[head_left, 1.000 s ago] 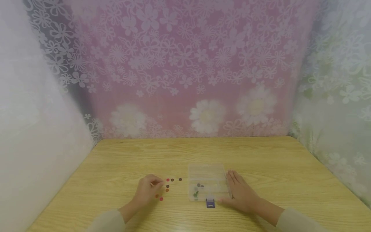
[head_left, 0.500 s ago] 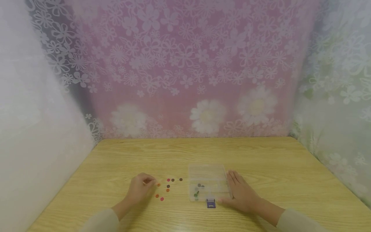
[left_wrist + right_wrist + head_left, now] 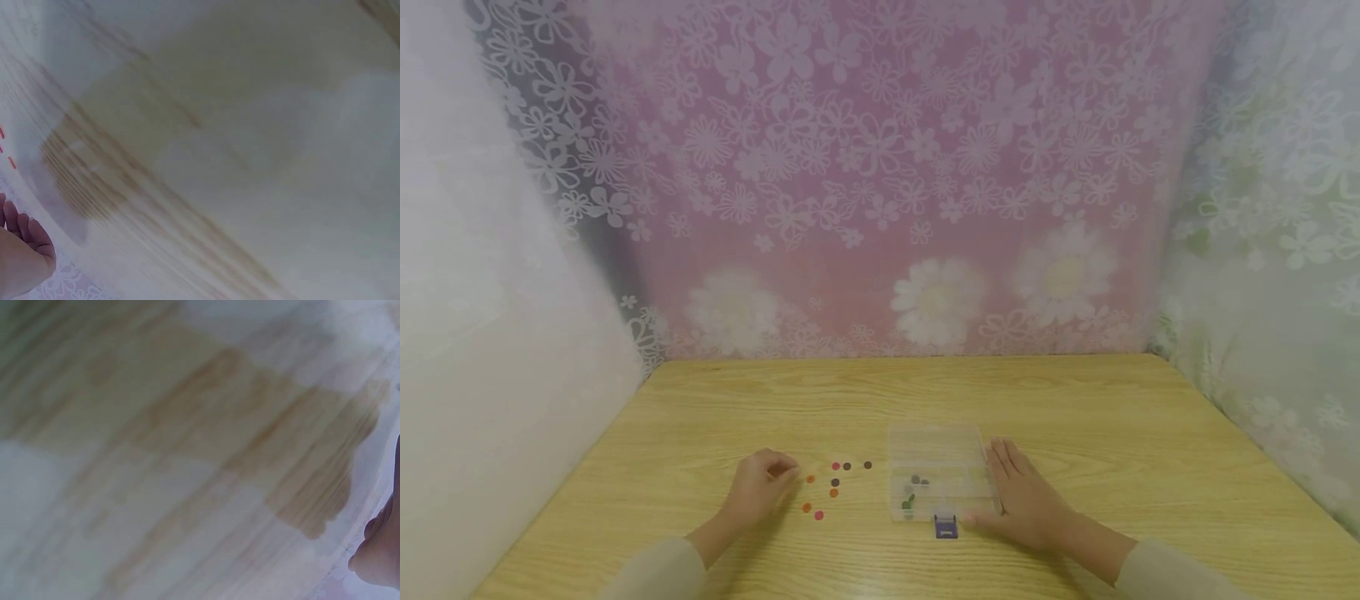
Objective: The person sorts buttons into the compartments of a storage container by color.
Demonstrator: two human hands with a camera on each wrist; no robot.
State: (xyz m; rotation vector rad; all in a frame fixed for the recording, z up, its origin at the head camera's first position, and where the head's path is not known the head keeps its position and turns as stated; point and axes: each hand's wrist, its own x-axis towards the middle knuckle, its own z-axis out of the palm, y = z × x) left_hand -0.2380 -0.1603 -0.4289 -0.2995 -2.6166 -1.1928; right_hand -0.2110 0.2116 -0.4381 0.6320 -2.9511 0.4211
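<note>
In the head view my left hand (image 3: 760, 487) hovers just left of several small round buttons, its fingers loosely curled. Nothing shows between its fingertips; the left wrist view has the same hand (image 3: 24, 250) at its lower-left edge. Closest to it lies an orange button (image 3: 810, 479). My right hand (image 3: 1030, 504) rests with extended fingers along the right side of a clear plastic box (image 3: 936, 446). Dark buttons (image 3: 919, 480) and green pieces (image 3: 908, 505) show inside the box. Only part of the right hand (image 3: 378, 550) appears in the right wrist view.
Pink buttons (image 3: 819, 516), more orange buttons (image 3: 834, 492) and dark buttons (image 3: 868, 465) lie between the left hand and the box. A blue latch (image 3: 946, 527) sticks out at the box's front. Flowered curtains (image 3: 880, 183) hang around the wooden table (image 3: 1075, 400).
My left hand has drawn back to the left from the buttons, and an orange button hidden a second ago now shows beside it. The right hand and the box have stayed in place.
</note>
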